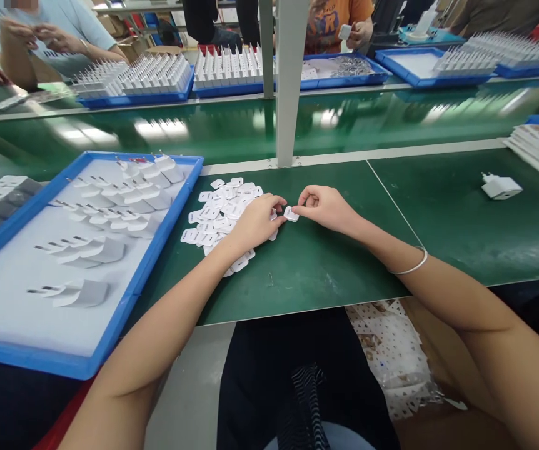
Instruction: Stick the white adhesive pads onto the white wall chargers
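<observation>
Between my hands is a small white plastic cover plate (291, 214) with rounded corners and faint dark print. My right hand (328, 209) pinches its right edge between thumb and index finger, the other fingers curled in. At its left edge are the thumb and bent index finger of my left hand (259, 220), closed on that side of the plate. Under and beside the left hand lies a loose pile of similar white plates (220, 215), partly covered by the hand and forearm. Both hands are just above the green tabletop (316, 269).
A blue-rimmed tray (150, 265) at left holds rows of white plug housings (82, 250) with pins. One white plug adapter (501, 186) lies far right. A white post (291, 81) rises at the table's back edge. Co-workers sit beyond, behind blue trays (339, 78) of parts.
</observation>
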Demonstrator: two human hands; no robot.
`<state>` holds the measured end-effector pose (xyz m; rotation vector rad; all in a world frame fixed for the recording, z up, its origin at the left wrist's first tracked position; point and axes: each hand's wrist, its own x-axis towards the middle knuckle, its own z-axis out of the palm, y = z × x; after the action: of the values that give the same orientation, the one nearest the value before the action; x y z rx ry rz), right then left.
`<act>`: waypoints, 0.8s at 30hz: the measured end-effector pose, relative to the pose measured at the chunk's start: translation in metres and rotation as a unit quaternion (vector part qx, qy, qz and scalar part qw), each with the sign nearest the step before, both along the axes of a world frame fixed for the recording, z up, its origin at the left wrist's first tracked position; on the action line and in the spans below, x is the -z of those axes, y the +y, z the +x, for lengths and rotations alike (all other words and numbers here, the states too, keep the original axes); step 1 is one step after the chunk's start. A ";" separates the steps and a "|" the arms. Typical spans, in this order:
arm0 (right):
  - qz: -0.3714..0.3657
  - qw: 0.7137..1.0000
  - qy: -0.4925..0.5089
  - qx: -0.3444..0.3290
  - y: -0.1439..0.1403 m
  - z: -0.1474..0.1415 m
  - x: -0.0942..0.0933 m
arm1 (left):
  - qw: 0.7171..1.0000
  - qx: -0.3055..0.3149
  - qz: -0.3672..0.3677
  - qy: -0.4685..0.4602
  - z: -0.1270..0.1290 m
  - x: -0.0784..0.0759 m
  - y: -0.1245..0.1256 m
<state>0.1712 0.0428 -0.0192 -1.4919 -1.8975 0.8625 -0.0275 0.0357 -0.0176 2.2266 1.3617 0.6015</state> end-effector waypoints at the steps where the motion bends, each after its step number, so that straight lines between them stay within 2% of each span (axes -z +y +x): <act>1: 0.022 1.000 -0.018 -0.004 -0.001 0.000 0.000 | 1.000 -0.007 0.002 -0.008 -0.004 -0.005 0.000; 4: 0.045 0.998 -0.038 -0.023 -0.005 -0.002 0.003 | 0.998 -0.047 0.043 -0.010 -0.020 -0.021 0.001; 6: 0.048 0.998 -0.035 -0.026 -0.001 0.000 0.004 | 0.993 -0.090 0.076 0.020 -0.034 -0.029 0.005; 8: 0.060 0.998 -0.032 0.002 0.011 0.010 0.001 | 0.985 -0.128 0.093 0.068 -0.047 -0.034 0.009; 10: 0.100 0.992 -0.039 0.063 0.032 0.031 -0.008 | 0.977 -0.150 0.097 0.117 -0.057 -0.037 0.013; 12: 0.152 0.976 -0.052 0.148 0.053 0.066 -0.023 | 0.969 -0.162 0.101 0.157 -0.063 -0.039 0.016; 14: 0.185 0.948 -0.076 0.248 0.068 0.111 -0.037 | 0.963 -0.172 0.104 0.182 -0.064 -0.041 0.019; 16: 0.191 0.904 -0.127 0.361 0.069 0.160 -0.047 | 0.961 -0.172 0.101 0.191 -0.063 -0.045 0.020; 18: 0.154 0.847 -0.191 0.471 0.056 0.204 -0.047 | 0.963 -0.165 0.103 0.187 -0.060 -0.049 0.019; 20: 0.072 0.800 -0.231 0.549 0.036 0.239 -0.037 | 0.964 -0.164 0.106 0.181 -0.058 -0.052 0.016; 22: -0.003 0.786 -0.236 0.571 0.014 0.263 -0.025 | 0.965 -0.162 0.114 0.174 -0.057 -0.053 0.013; 24: -0.031 0.794 -0.231 0.562 -0.003 0.275 -0.015 | 0.966 -0.155 0.127 0.164 -0.057 -0.052 0.012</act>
<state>0.4463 0.0401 -0.0043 -2.5486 -0.8418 -0.0300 -0.0850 0.0475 0.0347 2.4113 1.9225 0.5548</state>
